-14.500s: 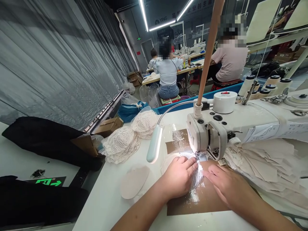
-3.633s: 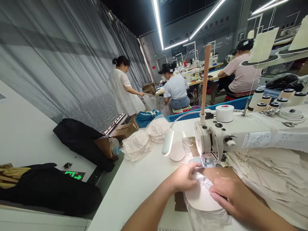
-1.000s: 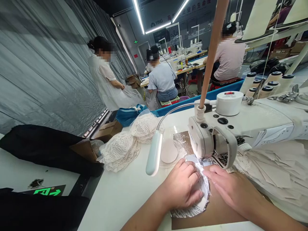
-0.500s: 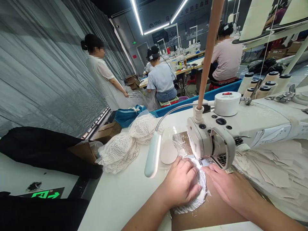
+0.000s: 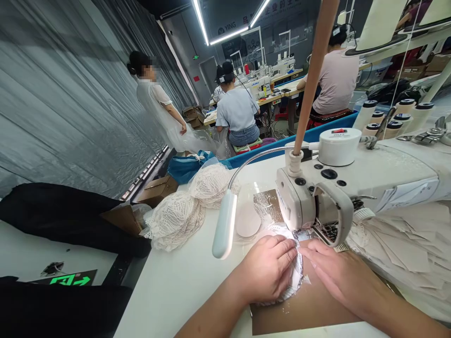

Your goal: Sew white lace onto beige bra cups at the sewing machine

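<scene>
A white lace cup lies under the needle end of the sewing machine, on a brown plate set in the table. My left hand is curled over it from the left, fingers together, covering much of its middle. From the right, my right hand holds its edge with the fingertips close together, just in front of the presser foot. The needle and the foot are mostly hidden behind my fingers and the machine head. The lace cup's far edge shows beyond my left hand.
A lamp on a bendy neck hangs left of the machine. Stacked lace cups and a smooth pale oval pad lie on the white table. Beige fabric pieces pile up at right. Thread cones stand behind; several people are beyond.
The lace cup has turned, and less of its near part shows. My left hand has shifted, its fingers now drawn together closer to my right hand. A standing person's arm has moved slightly.
</scene>
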Tool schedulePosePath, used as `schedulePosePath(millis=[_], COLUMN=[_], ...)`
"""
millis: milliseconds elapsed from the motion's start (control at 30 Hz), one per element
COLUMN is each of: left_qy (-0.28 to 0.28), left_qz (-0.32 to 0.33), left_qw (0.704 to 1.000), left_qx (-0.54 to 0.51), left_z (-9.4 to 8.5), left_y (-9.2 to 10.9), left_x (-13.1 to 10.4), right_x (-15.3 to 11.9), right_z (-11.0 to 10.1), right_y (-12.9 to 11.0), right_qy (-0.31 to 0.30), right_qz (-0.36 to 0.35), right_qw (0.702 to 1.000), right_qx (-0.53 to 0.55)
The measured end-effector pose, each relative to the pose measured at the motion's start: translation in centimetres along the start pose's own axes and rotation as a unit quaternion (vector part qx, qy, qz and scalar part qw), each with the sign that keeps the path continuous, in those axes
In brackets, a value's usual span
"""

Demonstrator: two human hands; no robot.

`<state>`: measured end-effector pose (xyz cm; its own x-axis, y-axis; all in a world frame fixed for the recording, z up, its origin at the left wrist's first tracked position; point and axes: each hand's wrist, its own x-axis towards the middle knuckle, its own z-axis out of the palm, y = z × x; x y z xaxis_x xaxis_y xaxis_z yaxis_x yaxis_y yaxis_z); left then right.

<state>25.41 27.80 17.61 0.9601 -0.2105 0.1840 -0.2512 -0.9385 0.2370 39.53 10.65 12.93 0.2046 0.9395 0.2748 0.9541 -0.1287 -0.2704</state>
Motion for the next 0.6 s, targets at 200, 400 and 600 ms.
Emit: schedulePosePath(millis=[200,400,600], left_qy=[-0.006,-0.008,-0.003], left_qz=[-0.012,-0.034,-0.037], left_qw=[1.0,0.999,0.998], left_qx=[0.01,0.036,0.042], left_z=[0.0,0.3,0.6], left_y=[0.0,0.4,0.3], left_x=[0.1,0.4,0.3], right_x=[0.2,1.0,1.1], right_z=[-0.1,-0.9,-1.2], right_y=[-0.2,-0.6,-0.8], right_qy=[0.013,0.063,0.077], right_qz=[0.001,-0.011,-0.028], right_qw=[1.0,0.997,0.995], right_qx=[-0.026,-0.032,-0.056])
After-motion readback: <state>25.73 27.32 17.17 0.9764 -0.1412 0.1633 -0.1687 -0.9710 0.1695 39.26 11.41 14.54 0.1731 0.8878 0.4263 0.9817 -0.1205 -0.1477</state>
